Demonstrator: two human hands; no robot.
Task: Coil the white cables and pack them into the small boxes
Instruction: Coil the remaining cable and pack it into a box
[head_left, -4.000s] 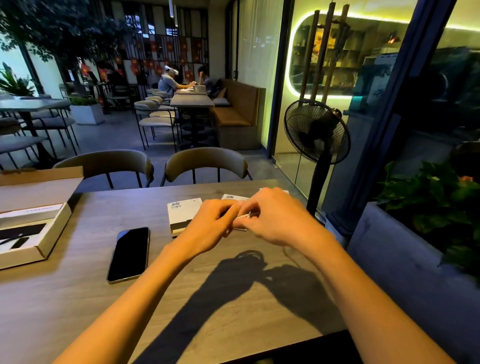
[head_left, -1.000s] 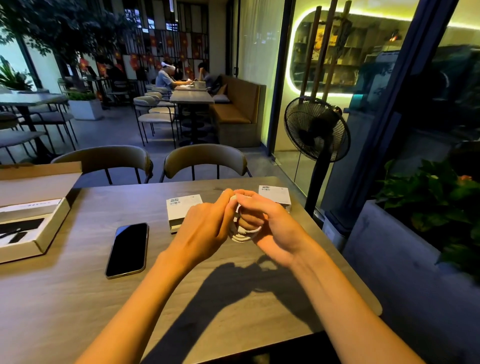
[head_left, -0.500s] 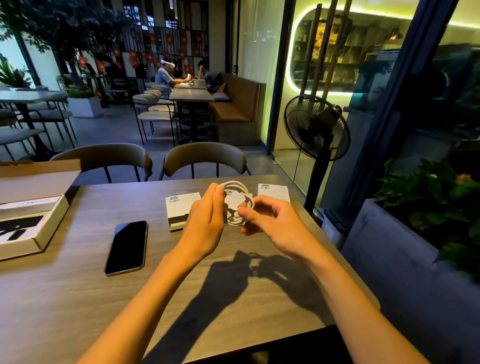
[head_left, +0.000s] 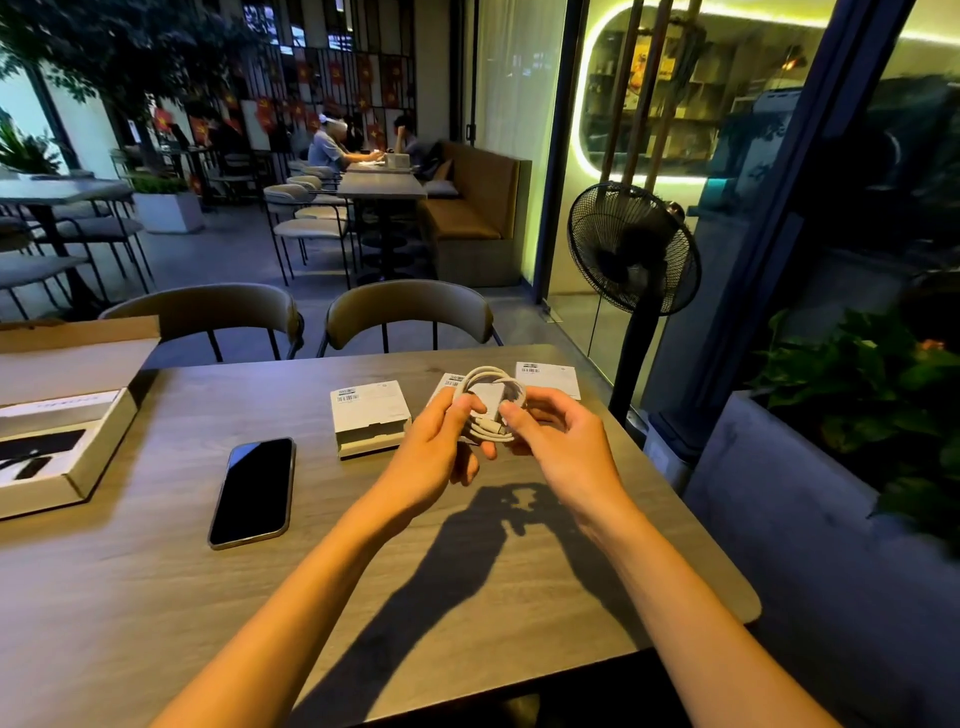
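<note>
Far left of the hands, an open carton (head_left: 78, 457); nearer, a phone (head_left: 253, 491) face up, then a small box (head_left: 370, 415) just beside the left hand (head_left: 434, 452). Both hands pinch the coiled cable (head_left: 491, 402) above the table (head_left: 156, 597) (loops upright, one end dangling), right hand (head_left: 563, 441) opposite. Behind it, two more boxes (head_left: 550, 379)
</note>
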